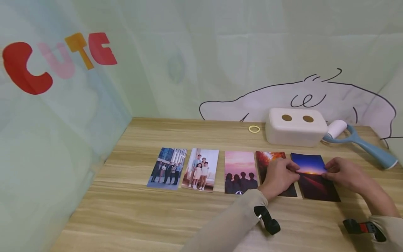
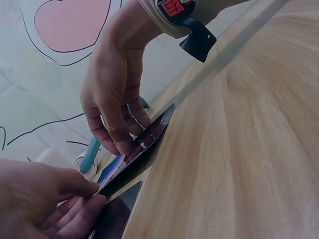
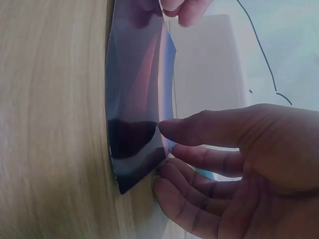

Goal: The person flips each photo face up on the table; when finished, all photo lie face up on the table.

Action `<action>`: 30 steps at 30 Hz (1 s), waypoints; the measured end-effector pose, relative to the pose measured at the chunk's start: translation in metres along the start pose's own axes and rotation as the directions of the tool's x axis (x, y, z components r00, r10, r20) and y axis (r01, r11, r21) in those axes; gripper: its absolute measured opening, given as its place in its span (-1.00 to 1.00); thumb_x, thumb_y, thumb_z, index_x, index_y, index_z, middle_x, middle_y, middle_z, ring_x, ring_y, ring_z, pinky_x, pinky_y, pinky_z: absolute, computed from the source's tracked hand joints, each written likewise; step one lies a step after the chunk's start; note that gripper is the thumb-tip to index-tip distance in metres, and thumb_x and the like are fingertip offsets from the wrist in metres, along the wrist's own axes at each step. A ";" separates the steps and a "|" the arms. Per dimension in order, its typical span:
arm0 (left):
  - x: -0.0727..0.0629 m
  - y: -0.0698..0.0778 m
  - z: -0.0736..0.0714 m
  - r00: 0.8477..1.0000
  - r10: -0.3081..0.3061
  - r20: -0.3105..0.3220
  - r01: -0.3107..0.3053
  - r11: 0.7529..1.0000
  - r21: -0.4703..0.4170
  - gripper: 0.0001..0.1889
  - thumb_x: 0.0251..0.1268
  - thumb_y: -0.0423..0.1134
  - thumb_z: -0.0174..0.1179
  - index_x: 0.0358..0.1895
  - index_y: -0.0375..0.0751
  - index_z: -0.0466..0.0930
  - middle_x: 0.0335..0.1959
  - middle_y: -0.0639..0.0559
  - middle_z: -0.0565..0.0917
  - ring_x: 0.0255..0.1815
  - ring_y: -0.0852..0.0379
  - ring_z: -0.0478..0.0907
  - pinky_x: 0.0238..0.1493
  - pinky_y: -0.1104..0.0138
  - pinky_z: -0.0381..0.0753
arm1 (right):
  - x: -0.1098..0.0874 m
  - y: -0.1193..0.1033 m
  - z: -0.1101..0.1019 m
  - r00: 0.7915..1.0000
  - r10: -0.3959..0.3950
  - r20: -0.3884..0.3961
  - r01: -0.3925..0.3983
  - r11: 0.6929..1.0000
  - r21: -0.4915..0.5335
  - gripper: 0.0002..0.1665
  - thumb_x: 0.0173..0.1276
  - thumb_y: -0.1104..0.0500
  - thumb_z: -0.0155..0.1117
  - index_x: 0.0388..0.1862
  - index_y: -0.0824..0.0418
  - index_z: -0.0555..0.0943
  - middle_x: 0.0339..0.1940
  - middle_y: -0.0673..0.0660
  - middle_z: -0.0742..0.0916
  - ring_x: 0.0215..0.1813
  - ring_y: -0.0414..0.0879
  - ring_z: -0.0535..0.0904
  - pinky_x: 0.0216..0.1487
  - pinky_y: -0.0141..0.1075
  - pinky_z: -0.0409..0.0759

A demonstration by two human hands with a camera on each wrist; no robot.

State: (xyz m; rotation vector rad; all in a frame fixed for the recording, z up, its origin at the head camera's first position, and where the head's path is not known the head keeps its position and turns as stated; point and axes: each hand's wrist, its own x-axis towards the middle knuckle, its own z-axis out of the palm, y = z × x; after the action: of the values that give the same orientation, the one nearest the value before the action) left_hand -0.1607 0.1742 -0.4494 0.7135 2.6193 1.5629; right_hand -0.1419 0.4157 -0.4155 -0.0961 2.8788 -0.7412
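My left hand (image 1: 280, 177) and right hand (image 1: 347, 175) pinch opposite side edges of a sunset photo (image 1: 318, 189), at the right end of a row. Seen from the right wrist, this photo (image 3: 132, 89) bows slightly, and the right thumb and forefinger (image 3: 199, 130) grip its edge. The left wrist view shows it tilted, with a dark shadow beneath. An autumn-tree photo (image 1: 267, 156) lies partly hidden under the left hand. To its left is a print of silhouetted people (image 1: 240, 171) against a pink sky.
Farther left on the wooden table lie a family photo (image 1: 201, 169) and an office-group photo (image 1: 167, 168). Behind the row stand a white box (image 1: 296, 131) with two holes and a blue-handled lint roller (image 1: 371, 145). A yellow ring (image 1: 254, 132) lies near the back wall.
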 end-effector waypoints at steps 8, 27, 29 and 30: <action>-0.002 0.005 -0.005 0.999 0.027 0.044 -0.022 0.993 -0.114 -0.87 0.25 -0.43 0.51 -0.17 -0.23 0.84 -0.30 0.12 0.81 -0.43 0.62 0.54 -0.28 0.69 0.53 | -0.007 -0.005 -0.011 1.000 0.027 0.001 -0.027 0.999 -0.024 -0.55 0.49 0.20 0.38 -0.06 0.64 0.51 -0.25 0.47 0.71 -0.17 0.33 0.67 -0.22 0.05 0.65; -0.008 -0.022 -0.146 0.992 0.126 0.029 -0.129 0.978 0.162 -0.68 0.47 -0.24 0.38 0.19 -0.27 0.72 0.12 -0.10 0.76 0.09 0.02 0.72 0.04 0.38 0.68 | -0.004 -0.038 -0.035 0.948 -0.126 -0.292 0.098 0.989 -0.110 -0.34 0.67 0.07 0.22 0.34 0.65 0.37 0.24 0.74 0.49 0.15 0.71 0.47 -0.02 0.51 0.49; -0.008 -0.026 -0.167 0.992 0.121 0.022 -0.122 0.962 0.243 -0.64 0.49 -0.20 0.35 0.24 -0.25 0.69 0.19 -0.11 0.73 0.18 -0.04 0.69 0.15 0.26 0.67 | -0.001 -0.039 -0.037 0.939 -0.139 -0.316 0.107 0.987 -0.118 -0.33 0.67 0.06 0.22 0.37 0.63 0.35 0.27 0.74 0.46 0.21 0.71 0.40 0.04 0.55 0.42; -0.009 -0.029 -0.178 0.993 0.119 0.017 -0.119 0.951 0.284 -0.61 0.50 -0.17 0.33 0.27 -0.26 0.68 0.22 -0.13 0.72 0.23 -0.08 0.66 0.21 0.21 0.64 | 0.001 -0.039 -0.037 0.929 -0.159 -0.335 0.121 0.984 -0.132 -0.34 0.66 0.07 0.23 0.37 0.62 0.36 0.27 0.73 0.46 0.23 0.70 0.37 0.06 0.56 0.39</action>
State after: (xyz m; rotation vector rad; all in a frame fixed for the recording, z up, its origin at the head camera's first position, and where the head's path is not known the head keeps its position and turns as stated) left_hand -0.2056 0.0113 -0.3857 0.9013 2.8851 1.2178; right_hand -0.1488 0.3990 -0.3643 -0.2084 3.2774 -0.6823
